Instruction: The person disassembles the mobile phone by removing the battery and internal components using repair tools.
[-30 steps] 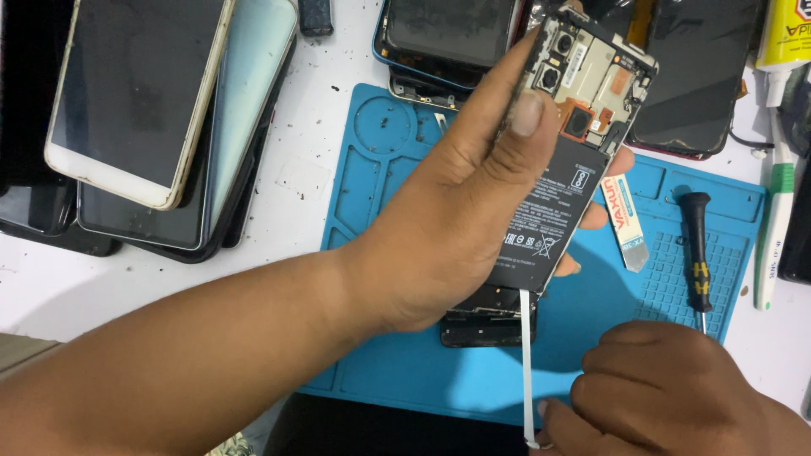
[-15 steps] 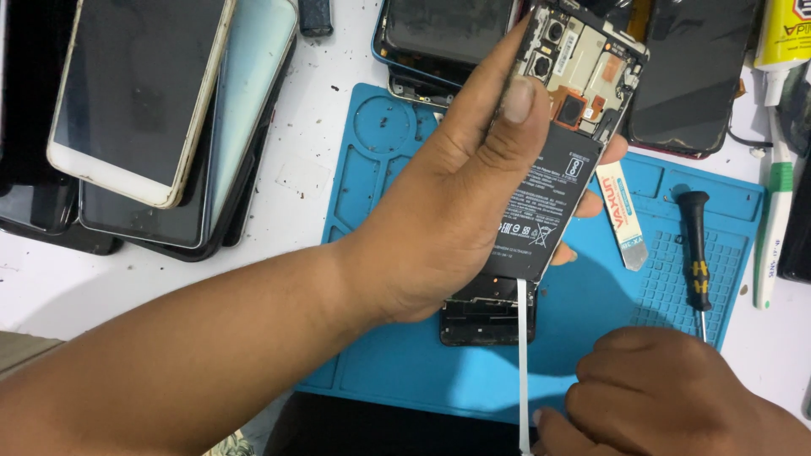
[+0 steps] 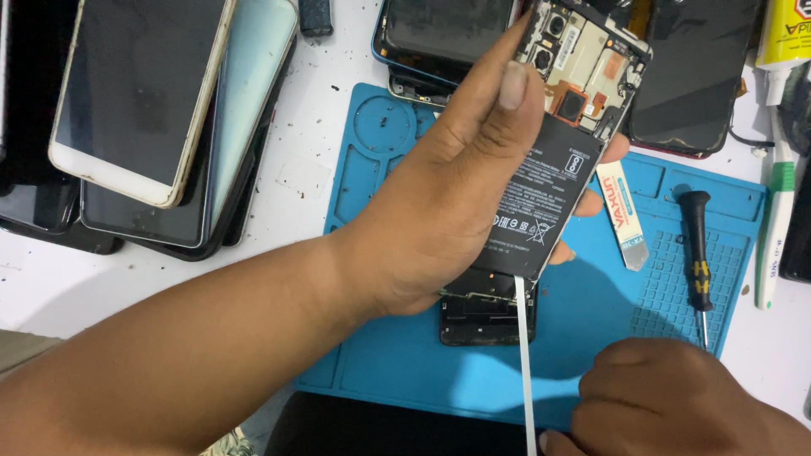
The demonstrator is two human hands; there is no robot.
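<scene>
The left hand grips an opened phone tilted above the mat, thumb along its edge. Below it, the right hand is closed, pinching a white strip running up to the phone's battery.

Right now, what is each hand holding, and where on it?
The left hand grips the opened phone around its middle, thumb along its left edge. The right hand pinches the lower end of the white strip under the battery.
</scene>
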